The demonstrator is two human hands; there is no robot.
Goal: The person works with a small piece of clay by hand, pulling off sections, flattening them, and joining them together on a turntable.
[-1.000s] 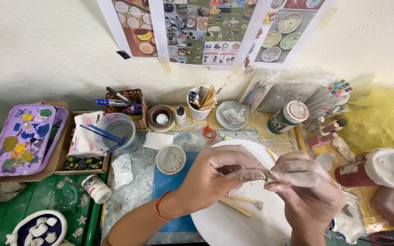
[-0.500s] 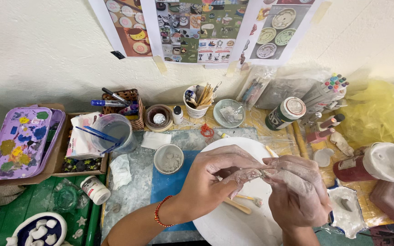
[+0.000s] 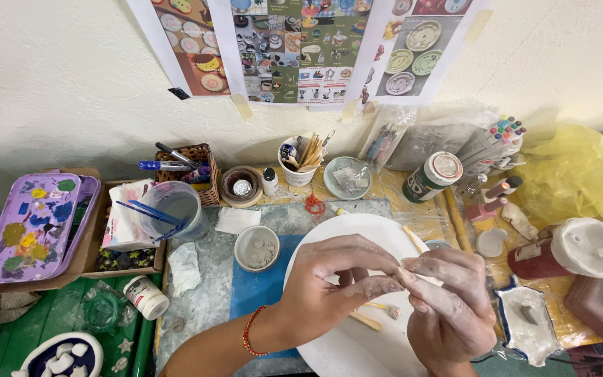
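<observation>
Over a round white board, the left hand and the right hand meet fingertip to fingertip, both smeared with pale clay, pinching something too small to make out. A wooden stick lies on the board beneath them. A small clay-filled bowl sits just left of the board, and a purple paint palette lies far left.

The scene is evenly and brightly lit by soft, diffuse light, with the pale wall rendered almost without shadow. Only faint shadows are cast beneath the left hand and right hand onto the white round board. Focus is held sharp across the table; slight wide-angle bending is seen at the edges.
</observation>
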